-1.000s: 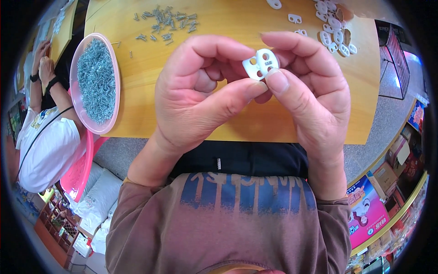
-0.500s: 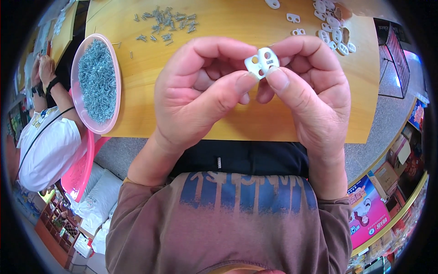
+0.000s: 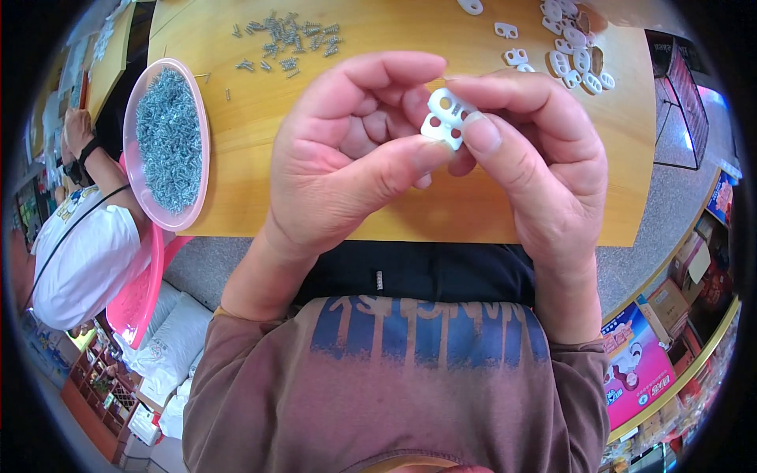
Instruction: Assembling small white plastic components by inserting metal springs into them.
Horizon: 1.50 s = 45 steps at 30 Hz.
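Above the smooth wooden surface [image 3: 394, 213], I pinch a small white plastic piece [image 3: 444, 118] with round holes. It sits between my left hand [image 3: 347, 158] thumb and my right hand [image 3: 536, 158] fingertips.

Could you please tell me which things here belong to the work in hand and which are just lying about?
In hand: white plastic piece, pinched by left hand and right hand.
Lying about: pink bowl of screws, loose screws, spare white pieces, wooden table.

Lower edge of the white plastic part [image 3: 443, 118] is covered by both thumbs; single screws in the pink bowl [image 3: 167, 142] are indistinguishable.
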Available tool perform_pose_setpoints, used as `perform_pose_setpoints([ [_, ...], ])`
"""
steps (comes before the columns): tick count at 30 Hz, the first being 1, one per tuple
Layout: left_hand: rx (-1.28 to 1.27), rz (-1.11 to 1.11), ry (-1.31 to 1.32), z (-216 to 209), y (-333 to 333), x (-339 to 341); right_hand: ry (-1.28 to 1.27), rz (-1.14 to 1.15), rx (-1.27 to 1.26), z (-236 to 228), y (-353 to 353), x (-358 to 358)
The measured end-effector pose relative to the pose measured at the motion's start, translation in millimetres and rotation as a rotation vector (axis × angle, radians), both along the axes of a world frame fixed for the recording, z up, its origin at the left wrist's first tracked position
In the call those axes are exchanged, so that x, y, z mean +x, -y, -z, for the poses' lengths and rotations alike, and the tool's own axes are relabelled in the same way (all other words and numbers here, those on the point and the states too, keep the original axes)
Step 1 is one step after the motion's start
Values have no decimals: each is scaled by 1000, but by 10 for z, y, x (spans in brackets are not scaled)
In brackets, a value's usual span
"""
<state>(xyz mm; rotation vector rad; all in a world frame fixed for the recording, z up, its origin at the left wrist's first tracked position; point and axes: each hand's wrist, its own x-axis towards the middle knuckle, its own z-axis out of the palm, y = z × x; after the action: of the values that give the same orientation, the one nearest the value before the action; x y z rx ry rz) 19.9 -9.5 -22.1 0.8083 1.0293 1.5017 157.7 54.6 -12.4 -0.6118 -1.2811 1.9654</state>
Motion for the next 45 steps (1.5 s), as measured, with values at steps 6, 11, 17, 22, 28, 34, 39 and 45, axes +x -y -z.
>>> perform_pose_setpoints([
  [6,-20,31,-14,6,27,-8,-25,-4,32,16,0,2],
  [11,15,27,-46,38,48,-3,19,-8,110,46,-18,17],
  [17,38,5,-28,33,28,13,-62,15,-47,28,53,-32],
  [22,42,14,-47,4,27,28,-50,-7,-74,22,29,-27],
  [28,112,16,-30,12,6,44,-40,-8,-150,2,8,-14],
  [34,67,93,-33,18,41,-29,-57,28,-173,-6,8,-21],
  [39,165,49,-111,15,38,-17,-168,-49,-43,29,30,-4],
  [45,237,59,-155,-7,56,-31,-241,-90,-74,34,28,-19],
])
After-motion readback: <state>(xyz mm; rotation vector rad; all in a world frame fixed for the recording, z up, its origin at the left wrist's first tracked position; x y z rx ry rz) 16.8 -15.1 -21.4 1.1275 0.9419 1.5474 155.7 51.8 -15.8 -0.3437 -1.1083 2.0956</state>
